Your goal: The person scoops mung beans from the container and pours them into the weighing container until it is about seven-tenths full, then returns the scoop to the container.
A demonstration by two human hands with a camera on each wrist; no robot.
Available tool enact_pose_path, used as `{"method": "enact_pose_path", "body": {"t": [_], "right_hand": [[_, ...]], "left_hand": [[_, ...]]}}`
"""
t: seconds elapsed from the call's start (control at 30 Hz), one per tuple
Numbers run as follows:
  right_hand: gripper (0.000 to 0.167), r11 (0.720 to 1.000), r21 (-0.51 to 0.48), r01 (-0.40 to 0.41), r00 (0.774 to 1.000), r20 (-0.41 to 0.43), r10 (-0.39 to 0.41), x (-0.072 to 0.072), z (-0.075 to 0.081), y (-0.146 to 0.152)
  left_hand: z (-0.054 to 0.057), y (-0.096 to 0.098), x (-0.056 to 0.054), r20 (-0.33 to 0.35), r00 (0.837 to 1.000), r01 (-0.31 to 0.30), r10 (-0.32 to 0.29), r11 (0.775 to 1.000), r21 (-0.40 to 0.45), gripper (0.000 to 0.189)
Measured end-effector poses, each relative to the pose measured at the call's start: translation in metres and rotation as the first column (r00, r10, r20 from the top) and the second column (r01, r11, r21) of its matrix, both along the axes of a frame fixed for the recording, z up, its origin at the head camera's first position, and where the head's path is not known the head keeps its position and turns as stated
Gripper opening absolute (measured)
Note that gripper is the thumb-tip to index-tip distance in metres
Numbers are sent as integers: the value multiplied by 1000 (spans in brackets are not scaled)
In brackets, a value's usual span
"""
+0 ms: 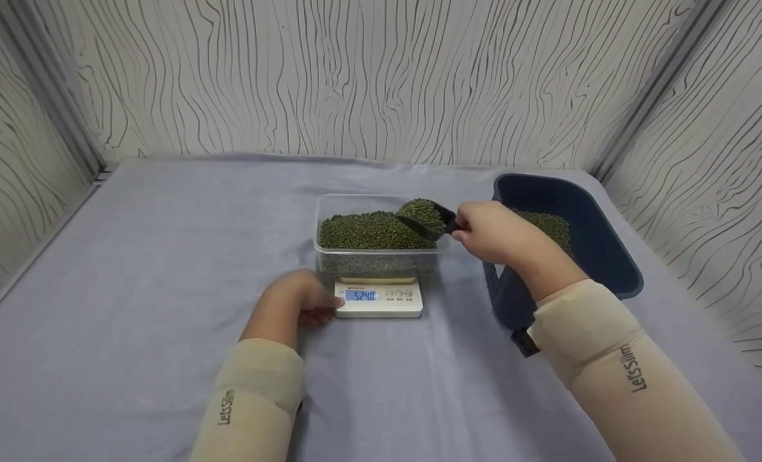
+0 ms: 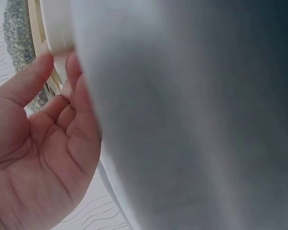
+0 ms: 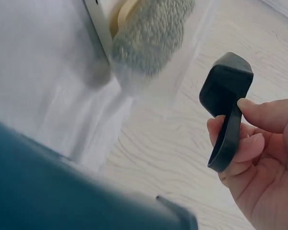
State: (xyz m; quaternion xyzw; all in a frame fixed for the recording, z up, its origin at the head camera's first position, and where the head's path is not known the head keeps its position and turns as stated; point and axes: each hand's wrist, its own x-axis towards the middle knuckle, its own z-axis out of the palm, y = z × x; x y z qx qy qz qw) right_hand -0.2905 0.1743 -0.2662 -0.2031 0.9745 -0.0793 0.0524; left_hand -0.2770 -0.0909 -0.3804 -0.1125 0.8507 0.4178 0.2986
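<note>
My right hand (image 1: 490, 231) grips the handle of a black scoop (image 3: 226, 139), which is heaped with green beans that look like mung beans (image 1: 421, 212). The scoop is over the right side of a clear plastic container (image 1: 381, 260) holding a bed of the same beans (image 1: 371, 232). That container stands on a white kitchen scale (image 1: 379, 310) with a lit display that seems to read 524.0. At the scale's front left corner is my left hand (image 1: 298, 292). In the left wrist view its thumb (image 2: 31, 79) and fingers pinch the scale's edge.
To the right stands a dark blue bin (image 1: 602, 247) with more beans (image 1: 551, 230) inside, partly hidden by my right forearm. A pale cloth (image 1: 162, 289) covers the table. Patterned panels (image 1: 355, 77) rise behind and at both sides.
</note>
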Motion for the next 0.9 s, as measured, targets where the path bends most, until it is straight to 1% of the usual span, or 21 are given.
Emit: {"method": "enact_pose_path", "body": {"t": [0.2, 0.33, 0.5, 0.7, 0.9], "right_hand": [[14, 1000, 17, -4, 999, 35, 3, -3, -7, -20], [12, 1000, 29, 2, 999, 37, -3, -3, -9, -32], [11, 999, 54, 3, 1000, 12, -4, -4, -11, -43], [12, 998, 60, 18, 1000, -7, -18, -5, -12, -48], [12, 997, 69, 16, 996, -87, -10, -5, -13, -51]], "left_hand": [[0, 0, 0, 16, 1000, 1, -1, 1000, 2, 21], [1, 0, 0, 8, 1000, -3, 3, 1000, -2, 20], [2, 1, 2, -2, 1000, -23, 23, 1000, -15, 20], [0, 1, 0, 3, 1000, -8, 8, 1000, -23, 22], [-1, 0, 0, -4, 1000, -6, 6, 1000, -1, 20]]}}
